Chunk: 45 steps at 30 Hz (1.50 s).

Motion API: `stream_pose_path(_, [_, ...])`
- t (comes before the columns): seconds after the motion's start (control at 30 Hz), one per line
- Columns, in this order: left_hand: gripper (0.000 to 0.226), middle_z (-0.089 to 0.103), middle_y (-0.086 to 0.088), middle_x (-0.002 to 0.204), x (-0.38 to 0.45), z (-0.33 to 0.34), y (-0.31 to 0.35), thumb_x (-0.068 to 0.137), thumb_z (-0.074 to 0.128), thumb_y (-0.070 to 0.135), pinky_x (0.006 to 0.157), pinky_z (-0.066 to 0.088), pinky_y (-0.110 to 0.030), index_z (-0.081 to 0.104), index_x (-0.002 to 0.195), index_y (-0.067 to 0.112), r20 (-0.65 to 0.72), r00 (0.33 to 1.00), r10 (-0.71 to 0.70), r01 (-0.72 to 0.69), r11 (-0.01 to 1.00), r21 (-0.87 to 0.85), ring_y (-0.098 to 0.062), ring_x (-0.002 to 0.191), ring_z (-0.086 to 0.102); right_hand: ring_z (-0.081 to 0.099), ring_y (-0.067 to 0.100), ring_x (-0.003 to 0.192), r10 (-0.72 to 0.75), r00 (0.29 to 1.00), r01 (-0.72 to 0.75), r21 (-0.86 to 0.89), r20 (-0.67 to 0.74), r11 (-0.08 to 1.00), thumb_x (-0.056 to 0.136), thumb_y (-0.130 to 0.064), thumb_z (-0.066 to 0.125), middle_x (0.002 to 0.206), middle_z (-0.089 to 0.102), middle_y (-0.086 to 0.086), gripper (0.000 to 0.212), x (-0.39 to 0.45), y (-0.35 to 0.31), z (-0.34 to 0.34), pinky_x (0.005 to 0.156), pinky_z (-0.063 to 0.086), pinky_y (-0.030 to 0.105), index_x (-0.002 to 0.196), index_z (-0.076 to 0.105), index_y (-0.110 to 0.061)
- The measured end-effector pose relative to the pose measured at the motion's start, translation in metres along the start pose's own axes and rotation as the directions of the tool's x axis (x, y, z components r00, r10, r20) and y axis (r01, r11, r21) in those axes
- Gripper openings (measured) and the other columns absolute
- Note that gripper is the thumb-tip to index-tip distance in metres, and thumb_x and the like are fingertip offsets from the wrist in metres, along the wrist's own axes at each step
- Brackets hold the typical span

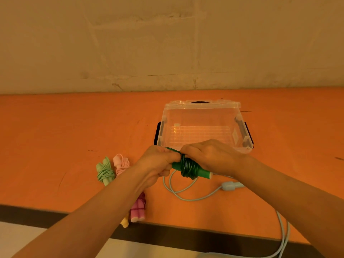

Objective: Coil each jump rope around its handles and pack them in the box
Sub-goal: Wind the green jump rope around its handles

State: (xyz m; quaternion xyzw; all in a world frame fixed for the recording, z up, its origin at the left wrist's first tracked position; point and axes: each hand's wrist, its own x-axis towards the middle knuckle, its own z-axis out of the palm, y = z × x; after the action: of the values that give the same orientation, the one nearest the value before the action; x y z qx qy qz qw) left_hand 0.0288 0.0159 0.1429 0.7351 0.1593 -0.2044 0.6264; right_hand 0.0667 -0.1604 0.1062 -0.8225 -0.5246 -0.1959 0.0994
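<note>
**Green rope wound on its handles, held in both hands before the open box**

Both hands meet over the orange table (55, 127), just near of the clear plastic box (204, 125). The dark green jump rope (188, 167) lies between them, its cord wound in many turns around the green handles, which point down to the right and end in a pale cap. The left hand (158, 162) has its fingers curled around the left end of the handles. The right hand (210, 155) lies over the right part of the bundle, its fingers bent down onto the coil and pinching a strand of green cord at the top.

The box stands open with no lid on it, black latches on its left and right sides, and nothing inside it. Its near rim is partly hidden behind the right hand.

A light blue jump rope (195, 194) lies uncoiled on the table under the hands; one handle rests to the right and the cord runs off over the near edge. To the left lie coiled bundles: a pale green jump rope (105, 172), just beside it a pink jump rope (121, 163), and nearer, partly under the left forearm, a magenta jump rope (138, 211) and a yellow handle (125, 222).
</note>
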Motion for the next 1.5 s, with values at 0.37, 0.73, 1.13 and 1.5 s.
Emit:
stream_pose_path(0.37, [0.029,0.037,0.009,0.034,0.006,0.011,-0.004,0.084,0.056,-0.007,0.031,0.022,-0.013,0.048,0.061,0.009,-0.127,0.992,0.018,-0.031,0.994,-0.102,-0.002,0.028,0.029,0.059,0.015,0.092,0.318,0.882,-0.438,0.354,0.348,0.826,0.098,-0.021,0.045,0.107,0.065,0.0,0.026,0.005,-0.003,-0.01,0.079,0.049,0.036,0.12,0.056,-0.017])
stream_pose_path(0.73, [0.025,0.042,0.013,0.034,0.005,0.014,0.0,0.084,0.06,-0.004,0.032,0.024,-0.013,0.053,0.064,0.01,-0.2,0.972,0.122,-0.144,0.985,-0.097,0.0,0.028,0.034,0.059,0.019,0.1,0.523,0.834,-0.549,0.158,0.177,0.821,0.078,-0.055,0.068,0.129,0.047,-0.007,0.073,0.002,-0.018,0.016,0.068,0.048,0.034,0.138,0.035,-0.029])
stream_pose_path(1.13, [0.029,0.03,0.005,0.042,0.003,0.018,0.002,0.08,0.057,0.001,0.032,0.019,-0.016,0.043,0.057,0.013,-0.388,0.918,-0.083,-0.066,0.932,-0.356,-0.007,0.033,0.024,0.059,0.021,0.089,0.556,0.806,-0.584,0.117,0.203,0.804,0.074,-0.058,0.065,0.105,0.055,-0.005,0.063,0.014,-0.015,0.004,0.07,0.047,0.033,0.128,0.041,-0.035])
stream_pose_path(1.5, [0.021,0.033,0.005,0.041,0.003,0.004,0.023,0.078,0.069,0.002,0.031,0.019,-0.018,0.055,0.066,0.012,-0.217,0.975,-0.052,-0.002,0.971,-0.239,-0.007,0.032,0.023,0.059,0.02,0.083,0.544,0.831,-0.556,0.199,0.117,0.807,0.076,-0.057,0.065,0.102,0.053,-0.006,0.056,0.005,-0.011,0.007,0.064,0.05,0.037,0.121,0.048,-0.029])
